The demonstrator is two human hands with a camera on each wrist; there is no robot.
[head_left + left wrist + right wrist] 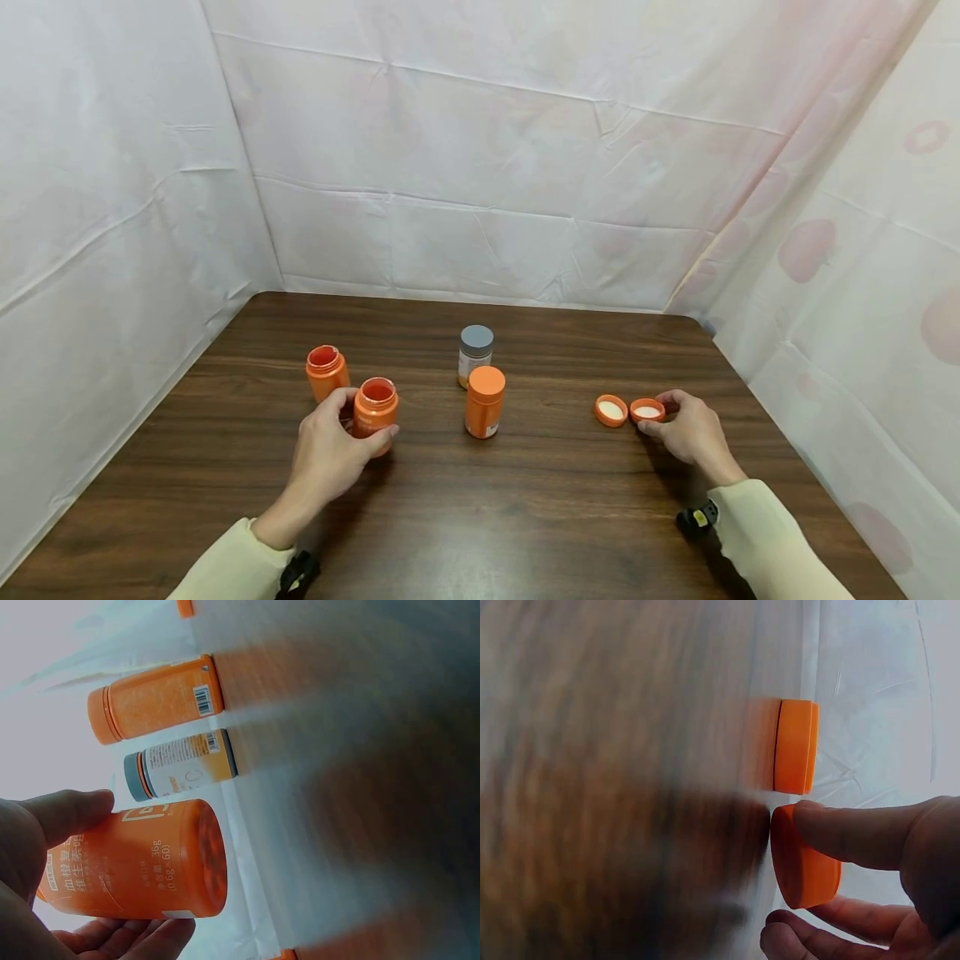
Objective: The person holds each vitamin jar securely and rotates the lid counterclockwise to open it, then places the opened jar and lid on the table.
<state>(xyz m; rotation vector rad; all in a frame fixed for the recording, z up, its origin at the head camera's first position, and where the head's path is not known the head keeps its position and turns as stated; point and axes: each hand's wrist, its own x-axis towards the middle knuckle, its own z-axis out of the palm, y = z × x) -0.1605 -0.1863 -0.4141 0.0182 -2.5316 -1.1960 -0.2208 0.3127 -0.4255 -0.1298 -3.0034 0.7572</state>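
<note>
Orange plastic makes up the open bottle [375,410], gripped by the left hand [326,454] with thumb and fingers curled round its sides, mouth up, long axis roughly upright. Well apart, to its right, an upturned cap [647,410] is pinched between the thumb and fingers of the right hand [692,429]. The capped bottle [484,408] stands between them. Just left of the pinched cap lies the second cap [611,411], also nearer the right hand.

- Cannot fully see grey-lidded white cylindrical bottle [474,364] behind capped orange plastic bottle [483,408].
- Nor, left of it, uncapped orange plastic bottle [376,407] in left hand [330,450].
- Left wrist: cannot identify cut-off orange fragment [185,608] above it.
</note>
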